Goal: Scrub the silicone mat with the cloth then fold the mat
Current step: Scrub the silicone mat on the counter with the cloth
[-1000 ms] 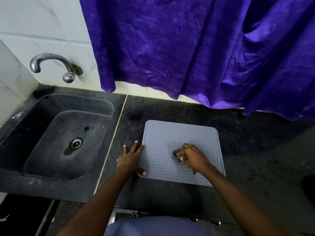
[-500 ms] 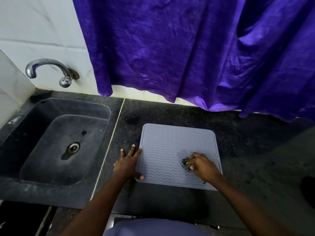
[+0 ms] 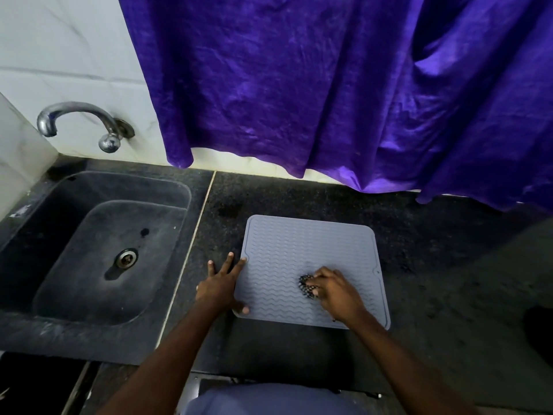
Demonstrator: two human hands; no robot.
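A grey silicone mat (image 3: 302, 247) with wavy ridges lies flat on the dark stone counter (image 3: 434, 265). My right hand (image 3: 336, 290) presses a bunched black-and-white checked cloth (image 3: 305, 285) onto the mat's near middle; most of the cloth is hidden under the fingers. My left hand (image 3: 221, 284) lies flat with fingers spread at the mat's left edge, thumb on its near-left corner.
A dark sink (image 3: 98, 250) with a metal drain sits to the left, a chrome tap (image 3: 77, 121) on the tiled wall above it. A purple curtain (image 3: 329, 85) hangs over the counter's back edge. A pale seam (image 3: 191, 253) divides sink and counter.
My right hand with the cloth slid right across the mat, then back left toward its middle. The left hand stayed at the mat's left edge. The camera shifted slightly.
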